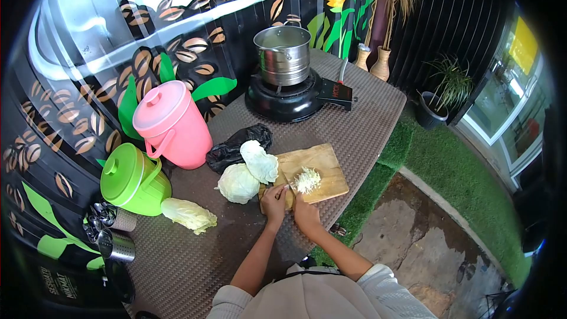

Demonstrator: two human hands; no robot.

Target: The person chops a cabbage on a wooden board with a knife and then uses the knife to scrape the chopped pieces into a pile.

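Note:
On the wooden cutting board (pixel 332 171) lies a small pile of finely shredded cabbage (pixel 309 180). My right hand (pixel 306 212) is closed at the board's near edge, apparently around the handle of a knife (pixel 292 185); only a little of its blade shows. Close beside it, my left hand (pixel 273 202) is closed, its fingertips pinched near the blade, and I cannot make out what is between them. A pale cabbage head (pixel 238 184) and a loose cabbage leaf (pixel 259 160) rest against each other left of the board.
Behind the cabbage is a black plastic bag (pixel 227 152). A steel pot (pixel 283 59) stands on a black portable stove (pixel 277 99). Pink (pixel 180 130) and green (pixel 133 183) lidded pitchers, a napa cabbage piece (pixel 190 215) and cutlery holders (pixel 116 244) line the left. The table edge (pixel 369 180) runs right of the board.

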